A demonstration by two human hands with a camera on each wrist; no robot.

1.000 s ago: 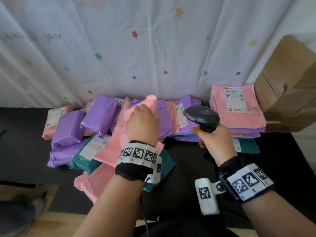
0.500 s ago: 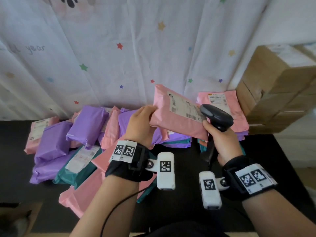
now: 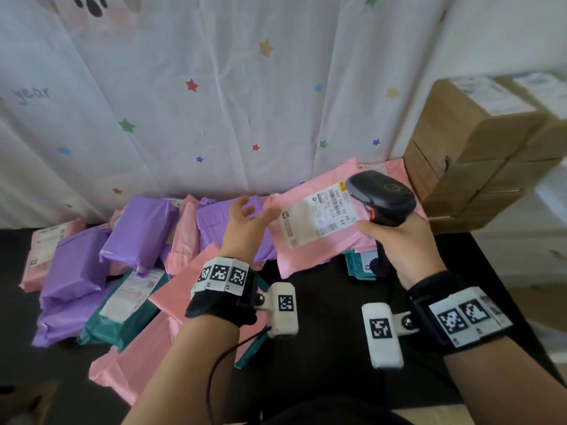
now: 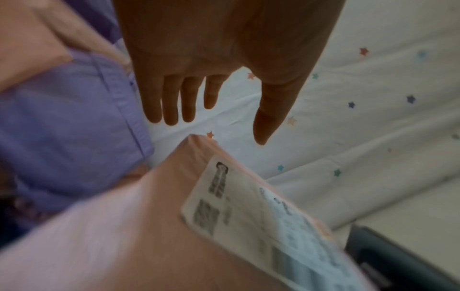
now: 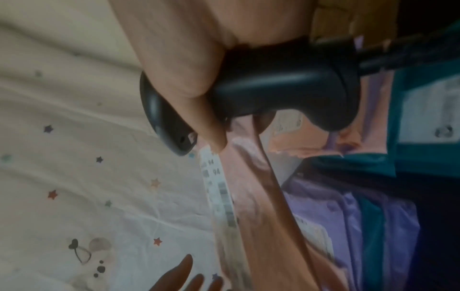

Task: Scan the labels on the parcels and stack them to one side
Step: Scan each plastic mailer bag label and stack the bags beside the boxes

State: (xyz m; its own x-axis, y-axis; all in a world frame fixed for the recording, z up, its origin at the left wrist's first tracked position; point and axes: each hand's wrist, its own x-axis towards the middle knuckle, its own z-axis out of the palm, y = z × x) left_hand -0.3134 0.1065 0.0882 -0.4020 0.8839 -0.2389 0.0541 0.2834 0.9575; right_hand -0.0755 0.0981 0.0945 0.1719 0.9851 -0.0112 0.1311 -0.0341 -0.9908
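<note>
Behind the dark worktop [image 3: 322, 326] hung a star-printed white curtain [image 3: 214, 102], with cardboard boxes [image 3: 478, 154] stacked at the right. Loose parcels [image 3: 135, 240] lay heaped at the left. The pink parcel [image 3: 310, 240] hung label-up over the stack on the right; it looked light, soft and slippery, best pinched by an edge. Half a second before, the left hand [image 3: 245, 222] gripped it; now that hand was open and clear, while the right hand [image 3: 395, 240] gripped the scanner [image 3: 380, 194], its thumb pinning the parcel's edge.
</note>
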